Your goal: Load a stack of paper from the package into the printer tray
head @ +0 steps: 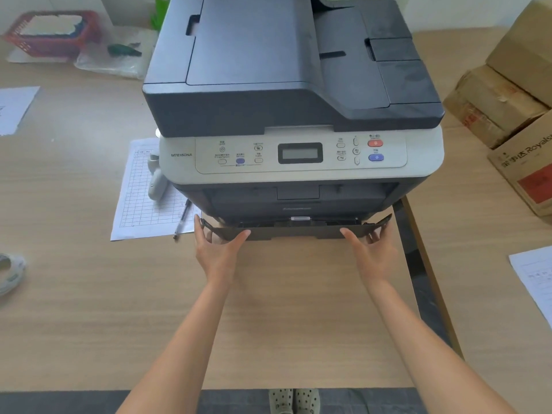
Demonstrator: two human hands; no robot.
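Observation:
A dark grey and light grey printer (292,94) stands on a wooden table (89,294). Its dark paper tray (295,230) sits at the bottom front, sticking out slightly toward me. My left hand (216,248) holds the tray's left front corner, thumb on the front face and fingers around the side. My right hand (373,249) holds the right front corner the same way. No paper package is in view, and the tray's inside is hidden.
A printed form (143,201) with a pen (182,218) and a white device (156,180) lies left of the printer. Cardboard boxes (513,109) are stacked at the right. A red basket (50,32) stands far left, a tape roll (10,271) at the left edge, loose sheets (534,279) at the right.

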